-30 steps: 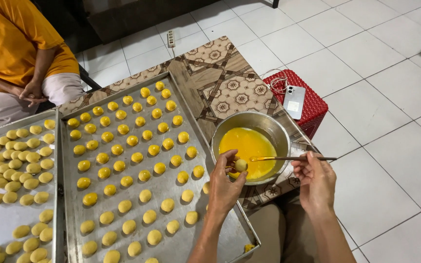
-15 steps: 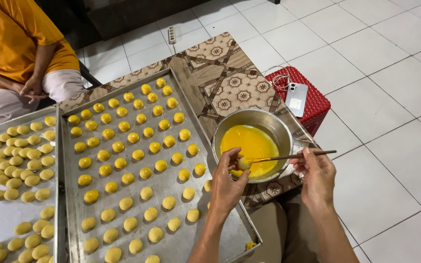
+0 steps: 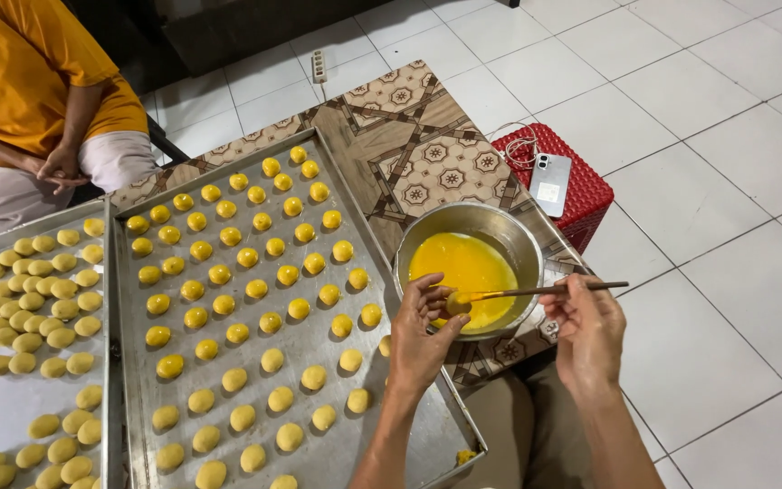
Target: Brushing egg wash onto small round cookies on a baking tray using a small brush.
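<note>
Left hand pinched a small dough ball over the steel bowl of yellow egg wash; right hand gripped the thin brush, its tip touching the ball, beside the baking tray.

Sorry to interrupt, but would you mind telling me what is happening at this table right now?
A person's left hand holds a small dough ball over a metal bowl of yellow liquid, while the right hand brushes it with a thin brush. Beside the bowl, a baking tray holds rows of dough pieces, the farther ones glossy. Another person in orange sits nearby.
</note>
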